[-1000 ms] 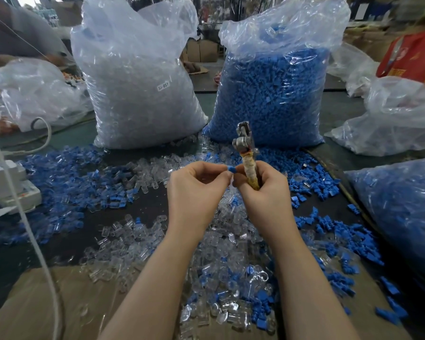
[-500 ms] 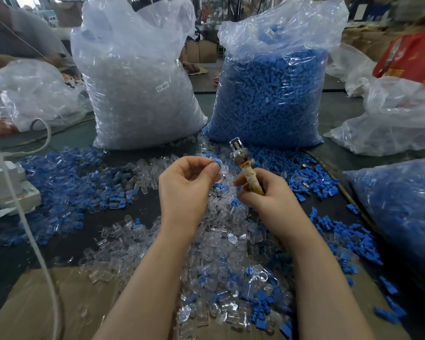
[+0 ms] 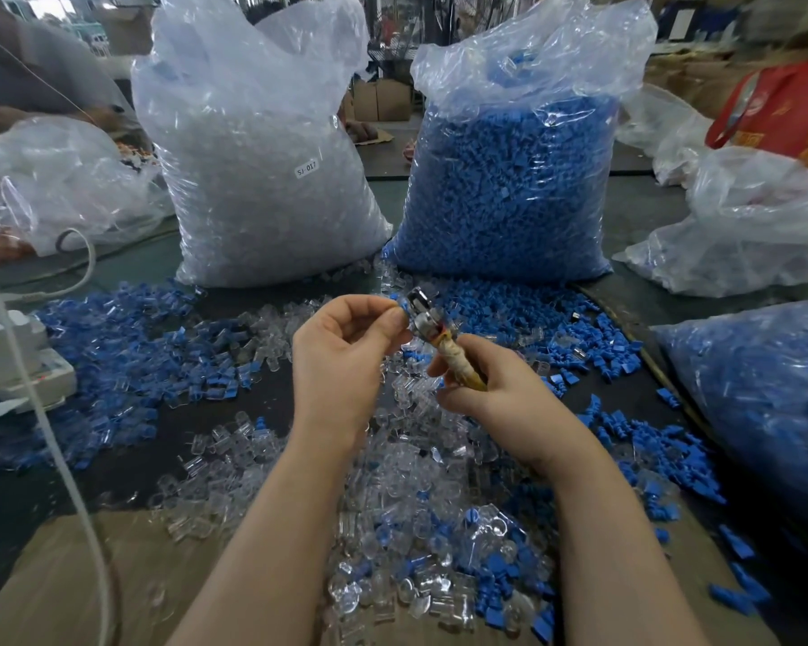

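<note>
My right hand (image 3: pixel 490 389) grips a small tool (image 3: pixel 439 340) by its tape-wrapped handle, its metal head pointing up and left. My left hand (image 3: pixel 341 352) pinches a small blue plastic piece (image 3: pixel 395 298) between thumb and fingers and holds it against the tool's metal head. Both hands hover above a heap of clear plastic caps (image 3: pixel 421 519) and loose blue pieces (image 3: pixel 127 361) spread over the dark table.
A tall bag of clear caps (image 3: pixel 257 179) and a tall bag of blue pieces (image 3: pixel 514 188) stand behind. Another blue-filled bag (image 3: pixel 766 394) lies at right, crumpled bags (image 3: pixel 756 230) beyond. A white cable (image 3: pixel 57 440) and white device (image 3: pixel 15 361) sit left; cardboard (image 3: pixel 66 585) covers the near edge.
My hands parted, then my left hand brought the blue piece up to the tool's head. The tool tilted leftward and my right hand moved lower and to the right.
</note>
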### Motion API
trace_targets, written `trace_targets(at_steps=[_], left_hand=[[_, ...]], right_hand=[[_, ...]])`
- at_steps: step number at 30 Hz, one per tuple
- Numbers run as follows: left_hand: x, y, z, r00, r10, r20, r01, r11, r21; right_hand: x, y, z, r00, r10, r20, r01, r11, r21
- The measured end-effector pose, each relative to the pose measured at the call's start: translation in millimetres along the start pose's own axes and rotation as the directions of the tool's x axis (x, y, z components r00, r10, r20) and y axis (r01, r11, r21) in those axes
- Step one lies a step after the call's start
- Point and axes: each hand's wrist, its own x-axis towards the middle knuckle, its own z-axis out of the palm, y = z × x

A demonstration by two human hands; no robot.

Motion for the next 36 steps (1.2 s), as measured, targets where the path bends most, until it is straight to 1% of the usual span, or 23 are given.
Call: trace_targets(at_steps=[8, 15, 20, 23, 25, 26, 27, 29, 30, 32, 36], left_hand=[[1, -2, -2, 0.999, -0.026, 0.027, 0.027, 0.998, -0.048], [0, 0, -1, 0.999, -0.026, 0.023, 0.026, 0.999, -0.032], [2, 1, -2, 0.996, -0.087, 0.016, 0.088, 0.995, -0.046], [6, 3, -12, 0.991, -0.136, 0.007, 0.136, 0.991, 0.019], [13, 1, -29, 0.988, -0.132, -0.08, 0.145, 0.972, 0.184], [17, -1, -40, 0.984, -0.107, -0.141, 0.146, 0.941, 0.305], [21, -3, -51, 0.978, -0.063, -0.2, 0.146, 0.889, 0.434], [25, -7, -72, 0.957, 0.057, -0.284, 0.156, 0.726, 0.67], [25, -9, -80, 0.945, 0.109, -0.309, 0.17, 0.641, 0.748], [25, -13, -91, 0.924, 0.154, -0.35, 0.223, 0.527, 0.82], [24, -19, -101, 0.908, 0.148, -0.392, 0.305, 0.407, 0.861]], right_hand=[[1, 2, 3, 0.998, -0.037, -0.041, 0.032, 0.992, -0.123], [2, 2, 6, 0.994, -0.046, -0.095, 0.031, 0.988, -0.154], [3, 4, 6, 0.996, -0.035, -0.083, 0.021, 0.986, -0.167], [4, 4, 7, 0.991, -0.05, -0.125, 0.02, 0.973, -0.231], [4, 4, 6, 0.982, -0.059, -0.182, 0.006, 0.961, -0.278], [5, 5, 5, 0.975, -0.058, -0.214, -0.005, 0.959, -0.284], [5, 5, 4, 0.968, -0.051, -0.247, -0.022, 0.958, -0.285], [5, 8, 1, 0.95, -0.039, -0.311, -0.056, 0.955, -0.291], [5, 9, 0, 0.941, -0.034, -0.337, -0.074, 0.95, -0.302], [5, 12, -2, 0.924, -0.029, -0.381, -0.108, 0.936, -0.334], [6, 16, -4, 0.894, -0.017, -0.449, -0.167, 0.914, -0.368]])
